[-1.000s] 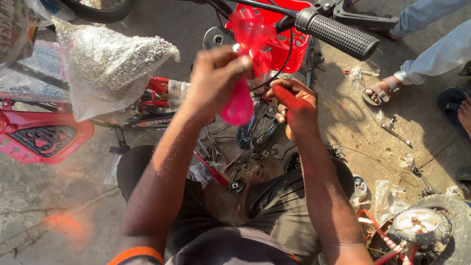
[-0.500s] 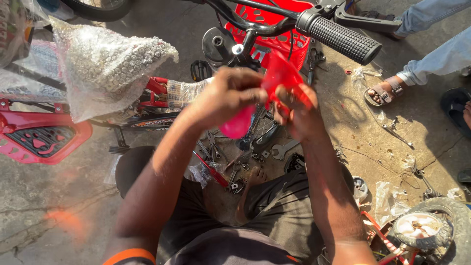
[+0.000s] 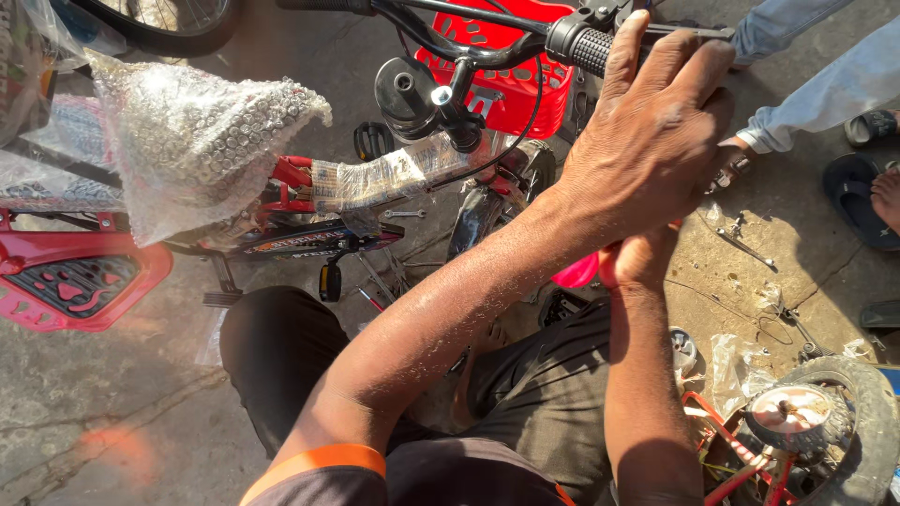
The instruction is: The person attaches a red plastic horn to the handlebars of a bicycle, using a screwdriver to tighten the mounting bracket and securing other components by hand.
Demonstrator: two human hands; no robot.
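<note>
A small red bicycle stands in front of me, its frame (image 3: 375, 183) wrapped in bubble wrap and a red basket (image 3: 511, 89) on the front. My left hand (image 3: 656, 131) reaches across and lies over the black handlebar grip (image 3: 583, 45), thumb up beside it and fingers across the bar. Just below it my right hand (image 3: 640, 260) is closed on a pink plastic part (image 3: 575, 273), most of which the left wrist hides. My knees in dark trousers (image 3: 281, 347) are beneath the bike.
A bubble-wrapped saddle area (image 3: 197, 141) and a red plastic guard (image 3: 75, 286) lie to the left. A small wheel (image 3: 825, 412) and a red frame piece (image 3: 731, 450) sit at the lower right. Other people's sandalled feet (image 3: 872, 187) and jeans legs (image 3: 825, 84) are at the right. Loose tools (image 3: 745, 245) lie on the concrete.
My left hand has left the pink part and risen to the handlebar grip. The right hand keeps the pink part and has dropped lower under the left wrist.
</note>
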